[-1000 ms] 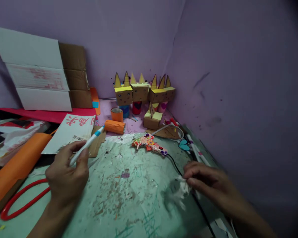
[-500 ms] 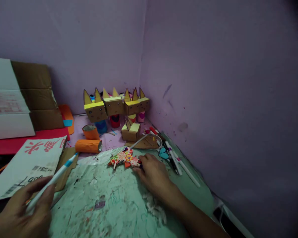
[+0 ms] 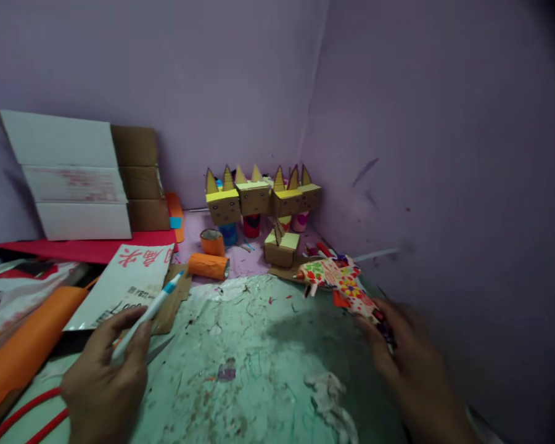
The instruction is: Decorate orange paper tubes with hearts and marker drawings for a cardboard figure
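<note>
My left hand (image 3: pixel 108 376), at the lower left, is closed around a white marker (image 3: pixel 139 327) with a blue upper end pointing up and right. Red-handled scissors (image 3: pixel 32 404) lie partly under that hand; a blade tip shows beyond it. On the right, my right hand (image 3: pixel 407 357), slightly blurred, grips the handle of a flower-patterned glue gun (image 3: pixel 340 280) with an orange trigger. The gun is raised over the green tabletop, its nozzle pointing left, and a pale cord (image 3: pixel 377 254) shows behind it. A small eared cardboard box (image 3: pixel 282 248) stands just beyond the nozzle.
Several cardboard heads with pointed ears (image 3: pixel 224 208) stand on coloured tubes in the corner. Two orange tubes (image 3: pixel 209 266) are in front. Flattened cardboard (image 3: pixel 78 176) leans against the wall. A white printed sheet (image 3: pixel 120 277), orange roll (image 3: pixel 25 354) and crumpled tissue (image 3: pixel 330 401) lie on the table (image 3: pixel 259 333).
My right hand has taken the glue gun up off the table, toward the right and nearer. My left hand still holds the marker. The view has turned left.
</note>
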{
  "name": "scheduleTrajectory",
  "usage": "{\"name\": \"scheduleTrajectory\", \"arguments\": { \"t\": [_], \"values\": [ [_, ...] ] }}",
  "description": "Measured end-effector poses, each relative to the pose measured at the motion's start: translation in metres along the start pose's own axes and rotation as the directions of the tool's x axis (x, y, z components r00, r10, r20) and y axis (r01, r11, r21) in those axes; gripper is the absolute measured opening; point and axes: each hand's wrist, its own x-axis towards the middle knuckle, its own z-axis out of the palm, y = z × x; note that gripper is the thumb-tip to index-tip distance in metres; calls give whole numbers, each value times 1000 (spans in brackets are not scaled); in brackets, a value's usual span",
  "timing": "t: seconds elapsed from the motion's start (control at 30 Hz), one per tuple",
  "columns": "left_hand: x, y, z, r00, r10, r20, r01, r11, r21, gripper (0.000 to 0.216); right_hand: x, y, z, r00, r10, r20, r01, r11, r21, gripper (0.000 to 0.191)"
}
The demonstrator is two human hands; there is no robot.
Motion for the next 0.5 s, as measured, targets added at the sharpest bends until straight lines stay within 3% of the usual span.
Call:
{"name": "scheduleTrajectory", "arguments": {
  "t": [0.13,0.33,0.43,0.5],
  "values": [
    [2,5,-5,998,-57,-27,55,997,-63,30,0,-8,17,996,-73,58,75,996,-43,33],
    [9,-4,-9,980,-194,-54,170,940,-296,30,4,-22,50,959,-108,260,149,979,-142,32],
    [10,0,-11,962,-269,39,259,864,-431,31,7,-21,47,950,-157,269,207,963,-171,29],
    [3,6,-11,947,-255,195,319,816,-482,32,6,-25,40,948,-260,186,280,956,-90,28]
  ]
}}
